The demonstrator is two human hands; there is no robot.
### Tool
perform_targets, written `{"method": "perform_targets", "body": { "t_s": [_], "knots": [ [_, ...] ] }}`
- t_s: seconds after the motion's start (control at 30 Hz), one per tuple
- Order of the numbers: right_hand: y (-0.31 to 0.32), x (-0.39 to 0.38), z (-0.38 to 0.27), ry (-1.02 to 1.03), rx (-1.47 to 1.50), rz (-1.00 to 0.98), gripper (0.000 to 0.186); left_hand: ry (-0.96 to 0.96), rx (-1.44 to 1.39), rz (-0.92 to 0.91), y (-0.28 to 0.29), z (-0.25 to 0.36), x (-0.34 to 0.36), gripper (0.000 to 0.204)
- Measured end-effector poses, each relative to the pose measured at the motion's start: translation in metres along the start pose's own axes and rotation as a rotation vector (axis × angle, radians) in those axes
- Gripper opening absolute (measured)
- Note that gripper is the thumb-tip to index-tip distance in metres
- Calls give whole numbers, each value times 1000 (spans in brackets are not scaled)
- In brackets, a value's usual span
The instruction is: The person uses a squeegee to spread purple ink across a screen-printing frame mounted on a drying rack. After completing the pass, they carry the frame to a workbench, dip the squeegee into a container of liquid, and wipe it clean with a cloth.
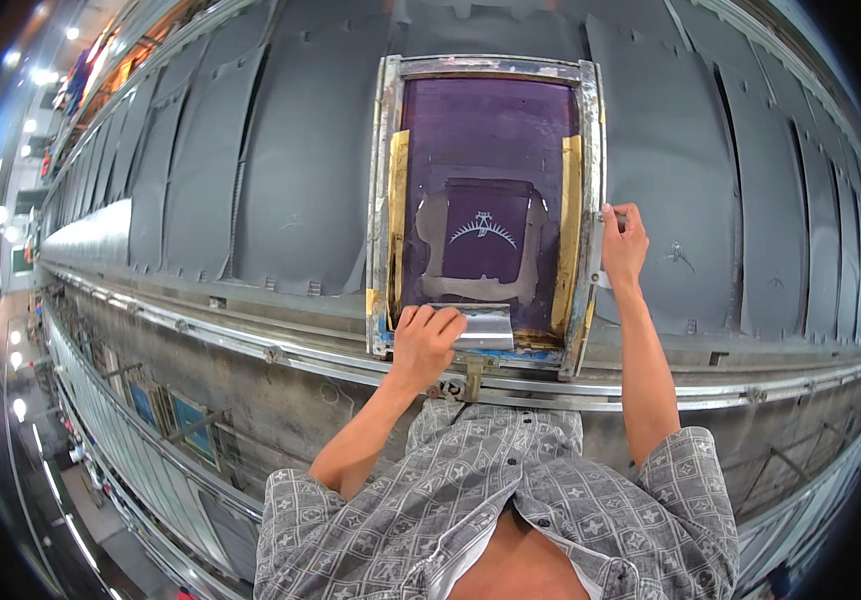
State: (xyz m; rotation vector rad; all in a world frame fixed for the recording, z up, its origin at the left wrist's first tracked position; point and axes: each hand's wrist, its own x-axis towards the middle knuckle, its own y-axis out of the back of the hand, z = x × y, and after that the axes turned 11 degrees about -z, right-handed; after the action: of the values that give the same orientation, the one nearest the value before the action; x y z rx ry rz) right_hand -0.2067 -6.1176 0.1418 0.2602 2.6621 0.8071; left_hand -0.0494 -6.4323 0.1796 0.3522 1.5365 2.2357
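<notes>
A screen-printing frame (391,200) with a purple mesh (490,120) lies on the long table in front of me. A pale arched emblem (483,231) shows in the mesh, ringed by a grey smear of ink (432,250). My left hand (426,345) is closed round a silver squeegee (488,328) at the near end of the mesh. Beyond the frame's right side, my right hand (624,240) has its fingers curled, with the fingertips at the frame's outer edge. Whether it grips the edge or only touches it is hard to see.
Dark grey panels (310,150) lie side by side along the table, left and right of the frame. A faint print (677,257) marks the panel at right. A metal rail (670,402) runs along the table's near edge. Tan tape strips (571,220) line the frame inside.
</notes>
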Motion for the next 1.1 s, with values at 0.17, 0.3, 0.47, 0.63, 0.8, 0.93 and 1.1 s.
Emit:
{"method": "perform_targets", "body": {
  "t_s": [0.17,0.3,0.47,0.63,0.8,0.93,1.1],
  "knots": [
    [-9,13,18,37,-64,26,22,-54,4,-27,-14,-5,9,41],
    [0,18,7,-2,-251,-62,24,-43,27,-16,-13,-34,60,42],
    [4,21,-49,466,-300,-225,33,-67,47,28,6,-83,164,26],
    [-16,30,-114,557,-311,-657,39,-56,-112,-124,36,-86,202,10],
    [-74,54,-101,664,-725,-582,23,6,-12,-154,30,-98,224,7],
    [-72,-2,-76,698,-749,-584,12,-30,-43,-134,5,-79,168,10],
    [-63,-59,-52,741,-613,-629,19,-42,-170,-161,1,-55,109,18]
  ]
}}
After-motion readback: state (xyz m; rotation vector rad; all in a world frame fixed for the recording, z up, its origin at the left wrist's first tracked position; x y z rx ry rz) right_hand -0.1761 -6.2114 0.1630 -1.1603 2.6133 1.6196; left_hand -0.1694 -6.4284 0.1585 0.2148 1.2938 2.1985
